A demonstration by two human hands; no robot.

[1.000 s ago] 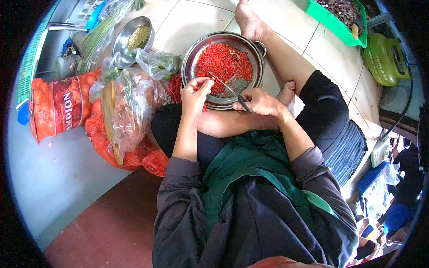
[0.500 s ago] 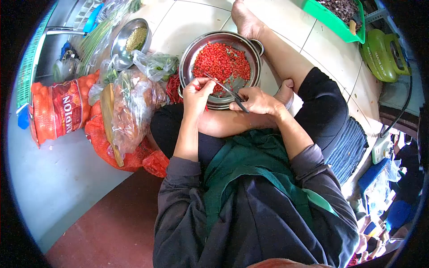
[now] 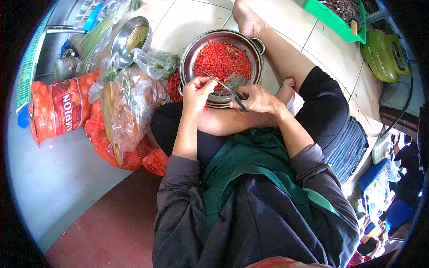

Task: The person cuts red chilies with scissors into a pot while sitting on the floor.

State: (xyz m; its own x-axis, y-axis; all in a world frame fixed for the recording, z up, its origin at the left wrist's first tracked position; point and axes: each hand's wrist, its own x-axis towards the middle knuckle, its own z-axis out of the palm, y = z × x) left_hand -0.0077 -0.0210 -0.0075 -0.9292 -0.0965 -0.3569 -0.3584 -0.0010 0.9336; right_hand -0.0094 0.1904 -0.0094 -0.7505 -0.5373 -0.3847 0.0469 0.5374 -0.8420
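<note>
Chopped red chillies [image 3: 221, 60] lie in a round metal pot [image 3: 187, 56] in front of my crossed legs. My left hand [image 3: 198, 92] is closed at the pot's near left rim, pinching a red chilli [image 3: 206, 107] whose end shows below the fingers. In my right hand [image 3: 257, 99] are scissors [image 3: 227, 88] with dark handles; their blades point left over the pot and reach my left fingertips. The fingers partly hide the chilli. More whole red chillies [image 3: 174, 87] lie left of the pot.
Left are a metal bowl [image 3: 119, 44], plastic bags [image 3: 129, 107], orange net sacks [image 3: 62, 107] and a knife with a blue handle [image 3: 92, 17]. A green tray [image 3: 335, 27] and a green gas cylinder [image 3: 380, 56] stand at the upper right.
The view has shifted slightly. Both hands stay at the pot's near rim with the scissors and chilli, and the scissor blades have changed angle a little.
</note>
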